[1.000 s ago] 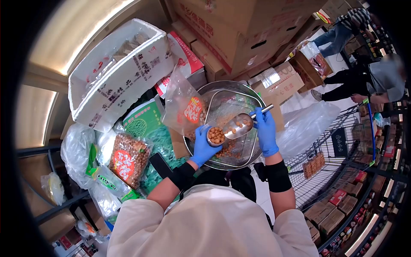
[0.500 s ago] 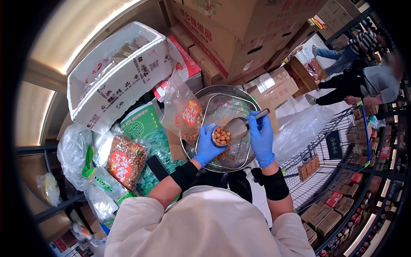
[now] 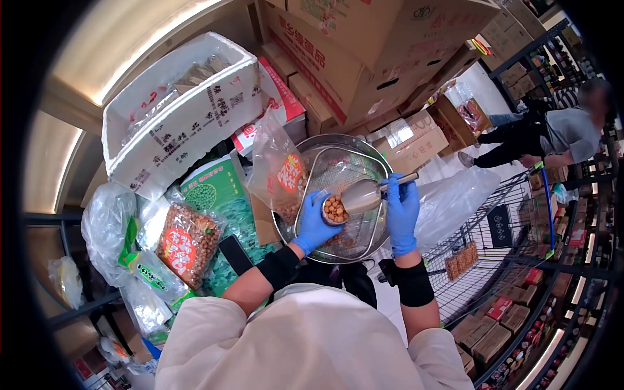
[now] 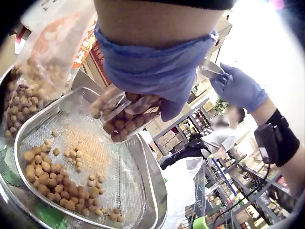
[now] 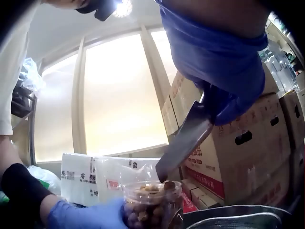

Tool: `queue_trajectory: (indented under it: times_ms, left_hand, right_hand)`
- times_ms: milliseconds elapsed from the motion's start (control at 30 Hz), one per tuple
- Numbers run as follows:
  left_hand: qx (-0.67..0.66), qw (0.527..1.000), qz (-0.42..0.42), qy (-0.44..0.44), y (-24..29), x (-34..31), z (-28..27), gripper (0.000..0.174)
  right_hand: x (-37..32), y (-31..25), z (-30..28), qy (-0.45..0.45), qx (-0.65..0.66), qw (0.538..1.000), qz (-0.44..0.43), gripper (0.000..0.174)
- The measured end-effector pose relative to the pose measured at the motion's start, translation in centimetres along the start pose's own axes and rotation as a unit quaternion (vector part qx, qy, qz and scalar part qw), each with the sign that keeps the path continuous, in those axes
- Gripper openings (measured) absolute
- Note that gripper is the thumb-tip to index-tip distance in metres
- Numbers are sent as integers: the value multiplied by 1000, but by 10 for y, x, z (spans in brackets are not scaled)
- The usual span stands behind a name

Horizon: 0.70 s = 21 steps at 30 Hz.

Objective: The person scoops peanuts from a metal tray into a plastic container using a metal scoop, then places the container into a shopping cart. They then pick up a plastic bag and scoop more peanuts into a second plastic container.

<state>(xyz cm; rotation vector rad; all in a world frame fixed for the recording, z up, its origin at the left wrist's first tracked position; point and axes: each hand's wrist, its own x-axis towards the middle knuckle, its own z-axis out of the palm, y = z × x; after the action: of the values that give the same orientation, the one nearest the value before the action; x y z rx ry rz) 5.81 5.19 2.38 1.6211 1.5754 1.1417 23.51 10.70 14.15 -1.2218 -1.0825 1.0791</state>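
In the head view my gloved left hand grips a clear plastic jar filled close to its rim with round brown nuts. My gloved right hand holds a metal scoop by its handle, the scoop tilted down with its lip right at the jar's mouth. A nut sits by that lip in the right wrist view. Below both hands lies a wire mesh basket, resting in a larger round metal basin. Loose nuts gather along one side of the mesh.
An open bag of nuts leans at the basin's left. Farther left lie a sealed bag, a phone and a white foam box. Cardboard boxes stack behind; a shopping cart and a person are at right.
The nuts seen in the scoop one second ago no longer show there, and the jar looks fuller. Scoop and jar have come closer together. The person at right has shifted.
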Motion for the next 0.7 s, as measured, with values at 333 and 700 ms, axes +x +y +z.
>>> queue_trajectory:
  times_ms: [333, 700]
  left_hand:
    - [19, 1000, 6, -16, 3, 0, 0, 88]
    - [23, 1000, 13, 4, -1, -4, -2, 87]
  right_hand:
    - [-21, 1, 8, -13, -31, 999, -11, 19]
    - [-24, 0, 3, 46, 7, 998, -42, 19]
